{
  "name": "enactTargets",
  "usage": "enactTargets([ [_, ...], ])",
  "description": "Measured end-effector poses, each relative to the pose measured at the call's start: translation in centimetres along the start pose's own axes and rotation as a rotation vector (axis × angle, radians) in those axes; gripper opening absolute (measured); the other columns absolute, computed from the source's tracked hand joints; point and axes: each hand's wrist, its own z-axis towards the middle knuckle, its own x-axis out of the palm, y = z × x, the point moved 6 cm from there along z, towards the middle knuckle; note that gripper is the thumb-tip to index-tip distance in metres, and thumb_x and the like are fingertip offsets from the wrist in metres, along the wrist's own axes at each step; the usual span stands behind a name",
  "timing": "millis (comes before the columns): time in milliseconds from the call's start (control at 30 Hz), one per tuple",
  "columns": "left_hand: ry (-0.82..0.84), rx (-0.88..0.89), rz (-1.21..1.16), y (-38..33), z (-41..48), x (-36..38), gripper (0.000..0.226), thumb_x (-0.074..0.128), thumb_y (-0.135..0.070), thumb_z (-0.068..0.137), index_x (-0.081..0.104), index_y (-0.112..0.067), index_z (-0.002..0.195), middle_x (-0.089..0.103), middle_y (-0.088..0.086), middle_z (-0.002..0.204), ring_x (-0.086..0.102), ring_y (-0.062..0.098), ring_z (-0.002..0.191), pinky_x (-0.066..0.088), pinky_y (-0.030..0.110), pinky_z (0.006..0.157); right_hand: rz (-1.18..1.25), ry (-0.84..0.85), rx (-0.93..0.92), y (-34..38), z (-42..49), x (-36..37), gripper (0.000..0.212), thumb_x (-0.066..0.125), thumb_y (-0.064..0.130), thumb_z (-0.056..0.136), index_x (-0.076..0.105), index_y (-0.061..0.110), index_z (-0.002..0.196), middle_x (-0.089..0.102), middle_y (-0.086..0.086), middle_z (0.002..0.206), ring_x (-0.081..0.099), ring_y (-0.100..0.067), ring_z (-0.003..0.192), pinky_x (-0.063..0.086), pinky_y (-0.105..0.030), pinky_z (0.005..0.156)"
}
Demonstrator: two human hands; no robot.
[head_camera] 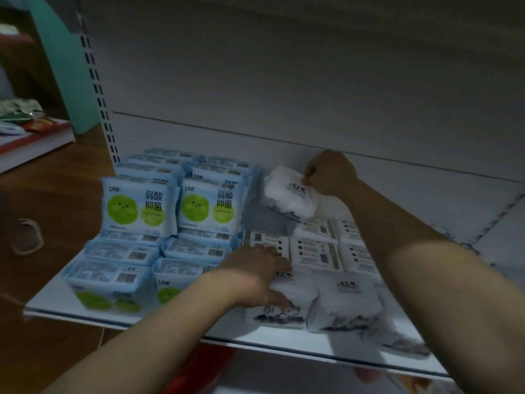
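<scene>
Many blue pks [170, 206] nr white pks [341, 302]

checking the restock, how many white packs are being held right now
2. The right grip pinches the raised white pack at the back of the shelf; the left grip holds the front white pack at its edge. Other white packs lie untouched.

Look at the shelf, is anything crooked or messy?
Yes. The white pack pinched by the right hand at the back hangs tilted, out of line. Front right, another pack lies slanted and seems to poke over the shelf edge. The left hand grips a front pack. The blue packs stand tidy.
</scene>
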Motion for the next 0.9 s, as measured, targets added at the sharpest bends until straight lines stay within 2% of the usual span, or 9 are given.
enactTargets([
  [100,-0.043,-0.1,-0.264,0.3,-0.8,-1.5,0.071,0.062,-0.06,0.084,0.041,-0.03,0.145,0.04,-0.005,0.149,0.041,0.016,0.133,0.035,0.027,0.107,0.15,0.054,0.132,-2.6,-2.0,-2.2,0.028,0.066,0.024,0.088,0.073,0.0,0.101,0.07,-0.014,0.102,0.064,-0.025,0.087,0.049,-0.028,0.074],
  [233,-0.394,-0.233,-0.734,1.2,-1.5,-5.8,0.073,0.065,-0.056,0.084,0.042,-0.019,0.142,0.054,0.0,0.136,0.056,0.017,0.113,0.047,0.023,0.082,0.674,0.181,0.369,-4.8,-6.7,-1.5,0.015,0.057,0.002,0.09,0.068,-0.005,0.097,0.063,-0.016,0.092,0.058,-0.022,0.071,0.052,-0.03,0.061],
  [333,-0.416,-0.267,-1.219,1.0,-1.5,-6.6,0.101,0.077,-0.059,0.07,0.028,-0.018,0.149,0.054,0.004,0.134,0.063,0.023,0.107,0.057,0.037,0.085,0.827,0.295,0.337,-4.8,-8.8,-0.4,0.018,0.052,-0.004,0.09,0.067,0.005,0.089,0.065,-0.013,0.092,0.06,-0.02,0.074,0.05,-0.027,0.062],
  [433,-0.413,-0.177,-1.505,0.0,-2.1,-7.3,0.091,0.083,-0.029,0.071,0.033,-0.023,0.148,0.055,0.004,0.132,0.066,0.027,0.104,0.058,0.045,0.085,0.846,0.357,0.274,-3.8,-10.0,0.0,0.019,0.053,-0.004,0.089,0.068,0.007,0.094,0.068,-0.009,0.093,0.063,-0.02,0.081,0.054,-0.03,0.072],
  [500,-0.43,-0.125,-1.458,0.0,-2.6,-8.1,0.081,0.086,-0.025,0.062,0.051,-0.02,0.134,0.063,0.005,0.124,0.069,0.026,0.099,0.06,0.043,0.08,0.893,0.357,0.214,-2.7,-10.6,-0.7,0.012,0.059,0.008,0.091,0.069,0.009,0.098,0.07,-0.008,0.095,0.065,-0.021,0.086,0.053,-0.035,0.081],
  [567,-0.537,-0.13,-1.431,0.6,-3.2,-8.8,0.063,0.087,-0.023,0.062,0.06,-0.016,0.119,0.07,0.007,0.112,0.071,0.025,0.092,0.06,0.041,0.076,0.954,0.386,0.095,-1.0,-11.2,-2.0,0.027,0.064,0.03,0.09,0.066,0.014,0.111,0.072,-0.007,0.104,0.067,-0.021,0.094,0.053,-0.036,0.087],
  [667,-0.706,-0.151,-1.383,1.6,-3.7,-9.6,0.043,0.086,-0.018,0.068,0.063,-0.023,0.103,0.071,0.0,0.102,0.07,0.021,0.093,0.06,0.043,0.081,0.628,0.295,-0.156,2.1,-11.9,-4.2,0.054,0.078,0.038,0.075,0.055,0.025,0.122,0.067,0.005,0.111,0.065,-0.01,0.096,0.053,-0.023,0.083],
  [767,-0.786,-0.157,-1.185,2.0,-3.9,-10.3,0.051,0.083,-0.023,0.074,0.058,-0.026,0.119,0.064,-0.004,0.116,0.065,0.016,0.1,0.056,0.039,0.089,0.312,0.079,-0.258,3.8,-10.6,-4.9,0.069,0.086,0.037,0.065,0.051,0.026,0.124,0.061,0.01,0.106,0.058,-0.009,0.091,0.043,-0.014,0.069],
  [900,-0.838,-0.234,-0.771,4.1,-5.5,-10.6,0.051,0.074,-0.029,0.084,0.054,-0.029,0.131,0.049,-0.004,0.138,0.052,0.016,0.119,0.041,0.026,0.092,0.181,0.049,-0.067,0.5,-8.0,-1.7,0.071,0.087,0.033,0.064,0.051,0.014,0.123,0.061,-0.004,0.115,0.055,-0.02,0.095,0.041,-0.025,0.072],
])
